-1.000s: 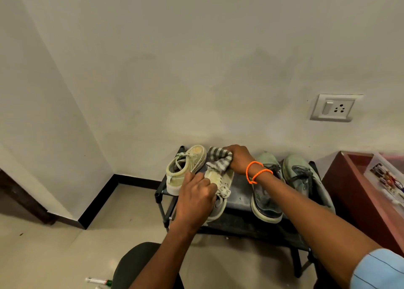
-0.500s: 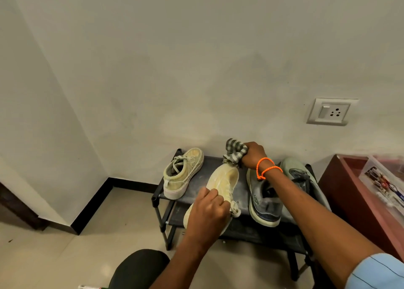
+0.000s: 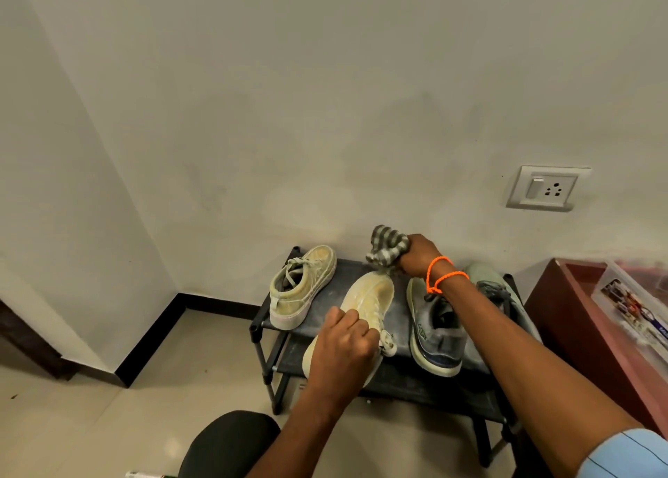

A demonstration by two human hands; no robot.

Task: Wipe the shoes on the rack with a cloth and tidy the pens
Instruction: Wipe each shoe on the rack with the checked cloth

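I'm looking down at a pale wall corner with a tiled floor [image 3: 90, 416], where a low black rack [image 3: 347, 271] stands against the wall below a wall socket [image 3: 546, 189]. My left hand [image 3: 345, 351] grips the yellowish shoe [image 3: 372, 296] by its heel end, holding it tilted over the rack's front edge. My right hand [image 3: 419, 253] (orange bands at the wrist) is closed around a bunched striped cloth [image 3: 385, 246], just past the shoe's toe. A matching shoe [image 3: 303, 289] sits on the rack's left, and a grey sneaker [image 3: 433, 329] lies beneath my right forearm. A reddish-brown cabinet [image 3: 564, 318] stands beside the rack.
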